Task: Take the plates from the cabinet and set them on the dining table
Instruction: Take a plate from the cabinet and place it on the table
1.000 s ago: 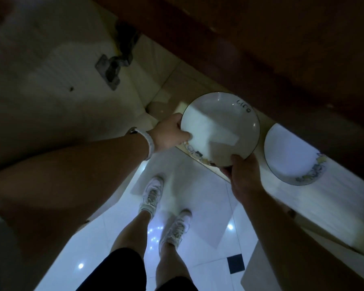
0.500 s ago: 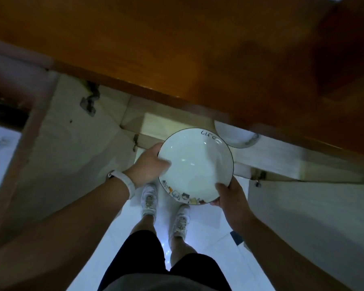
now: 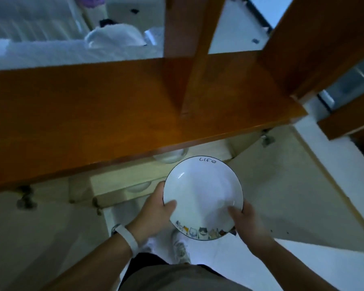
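Observation:
I hold a white plate (image 3: 202, 196) with a dark rim, the word "life" at its far edge and a row of cartoon cats at its near edge. My left hand (image 3: 156, 213) grips its left rim, thumb on top. My right hand (image 3: 244, 221) grips its lower right rim. The plate is level, in front of the open cabinet (image 3: 135, 179). Another white plate (image 3: 170, 157) shows on the cabinet shelf, half hidden under the wooden top. A second pale rim (image 3: 138, 186) peeks out on a lower shelf.
The orange-brown wooden cabinet top (image 3: 114, 114) runs across the middle, with upright posts (image 3: 187, 59) above it. Open cabinet doors (image 3: 292, 196) stand at the left and right. White floor tiles and my shoes (image 3: 180, 248) lie below. Pale furniture (image 3: 51, 38) is beyond.
The plate has come out of the cabinet toward me, held in both hands. My view has risen from inside the cabinet to above its wooden top.

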The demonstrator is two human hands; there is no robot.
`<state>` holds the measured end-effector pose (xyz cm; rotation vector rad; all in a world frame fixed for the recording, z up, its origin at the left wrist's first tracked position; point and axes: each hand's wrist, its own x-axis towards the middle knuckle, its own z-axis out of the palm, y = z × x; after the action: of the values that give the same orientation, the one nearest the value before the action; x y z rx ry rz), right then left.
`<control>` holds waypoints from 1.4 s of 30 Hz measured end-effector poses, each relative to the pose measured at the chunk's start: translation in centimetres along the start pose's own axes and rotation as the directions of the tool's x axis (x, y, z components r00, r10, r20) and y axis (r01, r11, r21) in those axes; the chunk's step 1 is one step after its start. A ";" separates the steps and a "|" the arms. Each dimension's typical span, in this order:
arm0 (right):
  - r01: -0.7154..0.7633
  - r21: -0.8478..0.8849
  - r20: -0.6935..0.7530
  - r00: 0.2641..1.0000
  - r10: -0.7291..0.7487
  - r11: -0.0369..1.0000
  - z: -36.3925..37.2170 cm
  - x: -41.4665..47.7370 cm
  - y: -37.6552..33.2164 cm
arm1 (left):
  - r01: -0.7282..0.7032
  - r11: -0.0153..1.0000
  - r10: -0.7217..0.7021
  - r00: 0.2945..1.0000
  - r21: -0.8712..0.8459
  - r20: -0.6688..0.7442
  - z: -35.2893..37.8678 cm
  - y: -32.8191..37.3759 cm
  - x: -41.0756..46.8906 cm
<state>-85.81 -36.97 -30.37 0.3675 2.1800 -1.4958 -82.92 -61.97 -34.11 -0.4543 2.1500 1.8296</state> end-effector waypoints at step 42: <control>0.445 0.378 -0.862 0.489 0.133 0.812 -14.9 -38.9 15.4 | -0.207 0.963 0.268 0.672 -0.172 0.690 30.5 11.3 -23.5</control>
<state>-48.68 -15.74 -18.16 1.4539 2.4091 -2.4662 -65.90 -28.85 -19.19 0.4987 1.6289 1.8007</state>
